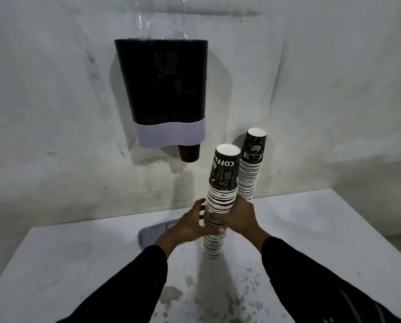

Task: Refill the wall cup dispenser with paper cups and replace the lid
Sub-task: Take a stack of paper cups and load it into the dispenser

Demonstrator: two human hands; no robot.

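Note:
A dark wall cup dispenser [163, 80] with a pale band at its base hangs on the wall, one cup [189, 152] poking out below. Clear plastic rises from its open top. A tall upside-down stack of paper coffee cups [220, 194] stands on the table. My right hand [238, 216] wraps around its middle. My left hand [191, 221] touches the stack's left side, fingers spread. A second cup stack [252, 166] stands behind, against the wall. The grey lid [151, 234] lies flat on the table, partly hidden by my left wrist.
The white table [323, 229] butts against a scuffed white wall. Brown stains spot the table's near side [218, 297]. Both of my sleeves are black.

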